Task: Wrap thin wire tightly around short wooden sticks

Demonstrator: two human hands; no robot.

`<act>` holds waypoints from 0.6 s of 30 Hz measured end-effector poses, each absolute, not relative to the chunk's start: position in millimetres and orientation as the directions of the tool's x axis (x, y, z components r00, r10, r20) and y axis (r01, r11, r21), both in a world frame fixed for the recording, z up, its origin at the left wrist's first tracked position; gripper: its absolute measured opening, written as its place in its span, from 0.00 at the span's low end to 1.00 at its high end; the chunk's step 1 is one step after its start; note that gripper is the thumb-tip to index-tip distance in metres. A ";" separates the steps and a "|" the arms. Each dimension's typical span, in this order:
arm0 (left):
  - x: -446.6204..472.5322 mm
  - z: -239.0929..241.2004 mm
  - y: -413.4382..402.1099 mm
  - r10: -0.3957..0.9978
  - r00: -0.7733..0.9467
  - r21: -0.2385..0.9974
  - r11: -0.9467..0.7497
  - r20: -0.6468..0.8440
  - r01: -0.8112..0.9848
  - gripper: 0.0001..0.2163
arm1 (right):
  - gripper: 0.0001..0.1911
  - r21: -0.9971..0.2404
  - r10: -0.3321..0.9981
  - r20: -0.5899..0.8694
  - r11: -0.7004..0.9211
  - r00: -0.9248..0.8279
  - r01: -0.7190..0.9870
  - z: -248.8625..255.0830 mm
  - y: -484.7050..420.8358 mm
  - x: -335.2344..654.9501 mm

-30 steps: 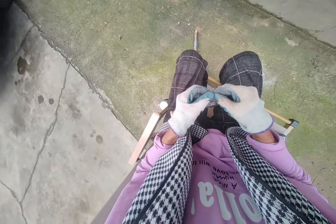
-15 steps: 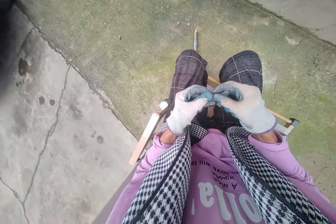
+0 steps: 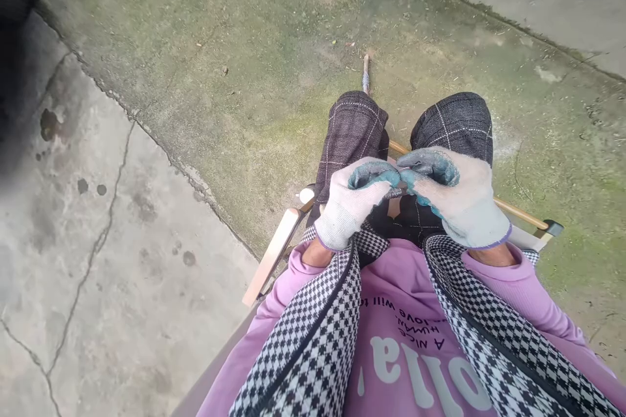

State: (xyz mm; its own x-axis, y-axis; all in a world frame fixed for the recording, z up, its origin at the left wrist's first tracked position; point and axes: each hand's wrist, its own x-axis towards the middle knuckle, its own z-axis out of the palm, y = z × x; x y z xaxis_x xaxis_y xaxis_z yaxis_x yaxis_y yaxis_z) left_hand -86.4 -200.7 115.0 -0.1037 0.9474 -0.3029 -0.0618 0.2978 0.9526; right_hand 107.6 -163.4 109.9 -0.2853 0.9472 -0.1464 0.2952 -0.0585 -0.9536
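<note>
Both hands wear white gloves with grey-green coated palms and meet above the lap. My left hand point(image 3: 359, 192) is closed, its thumb pressed against the fingers. From under its fingertips pokes the end of a small dark, ridged, rod-like piece point(image 3: 395, 193); most of it is hidden in the glove. My right hand point(image 3: 447, 186) is closed in a pinch right beside the left fingertips. Whatever its fingers hold is too small or too covered to make out.
I sit on a chair with a light wooden armrest point(image 3: 274, 254). Beyond my knees a stick with a wrapped section point(image 3: 366, 75) lies on the mossy concrete point(image 3: 235, 91). Cracked grey concrete point(image 3: 147, 273) spreads at the left. A dark blurred shape point(image 3: 14, 45) stands top left.
The right fingertips have drawn slightly away from the left ones, so a narrow gap shows between them. The whole view has shifted a little; both hands stay closed.
</note>
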 end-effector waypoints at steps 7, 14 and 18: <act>-83.0 109.4 -200.2 0.936 -0.105 0.940 0.327 -0.336 -0.100 0.10 | 0.07 -0.966 0.959 -0.138 -0.076 -0.247 0.247 107.8 -167.4 106.1; -83.3 106.0 -200.6 0.913 -0.122 0.916 0.370 -0.389 -0.153 0.14 | 0.07 -0.944 0.951 -0.106 -0.005 -0.292 0.329 116.2 -165.9 107.3; -82.7 100.2 -202.2 0.912 -0.129 0.914 0.366 -0.390 -0.178 0.13 | 0.08 -0.920 0.948 -0.084 0.044 -0.306 0.388 120.0 -167.5 107.1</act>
State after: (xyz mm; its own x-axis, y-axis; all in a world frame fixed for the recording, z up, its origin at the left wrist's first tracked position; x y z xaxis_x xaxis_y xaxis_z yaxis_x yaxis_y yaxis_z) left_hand -82.7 -202.2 100.2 -0.1288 0.9117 -0.3901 -0.1776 0.3658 0.9136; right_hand 107.1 -167.5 120.0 -0.3057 0.9484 -0.0840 0.3884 0.0437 -0.9205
